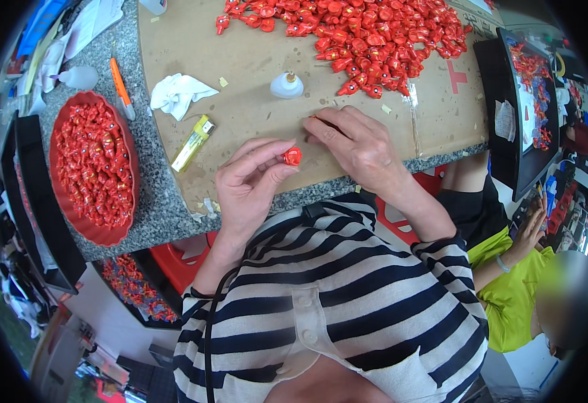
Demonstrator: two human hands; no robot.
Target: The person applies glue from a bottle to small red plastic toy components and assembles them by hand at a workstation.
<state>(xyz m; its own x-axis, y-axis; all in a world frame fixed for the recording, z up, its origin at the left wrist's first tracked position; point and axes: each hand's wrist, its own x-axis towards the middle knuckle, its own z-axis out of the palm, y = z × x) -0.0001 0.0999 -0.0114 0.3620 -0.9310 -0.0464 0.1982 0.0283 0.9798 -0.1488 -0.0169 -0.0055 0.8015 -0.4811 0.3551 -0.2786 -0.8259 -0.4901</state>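
Note:
My left hand [248, 176] is closed, pinching a small red plastic piece [292, 156] between thumb and fingertips, its rounded end turned up. To its right, my right hand [364, 144] hovers over the cardboard with thumb and fingers pressed together. A bit of reddish colour shows at those fingertips, but what they hold is too hidden to name. A small squeeze bottle [286, 85] with a brownish tip stands just beyond my hands. Beyond that lies a large heap of red plastic figures [381, 40] with gold and black details.
Cardboard [253, 121] covers the granite table [163, 195]. On it lie a yellow lighter [193, 144] and a crumpled white tissue [181, 94]. Leftward are an orange-handled cutter [122, 87] and a red scalloped tray [134, 201] full of red pieces. A person in a lime shirt [509, 295] sits at right.

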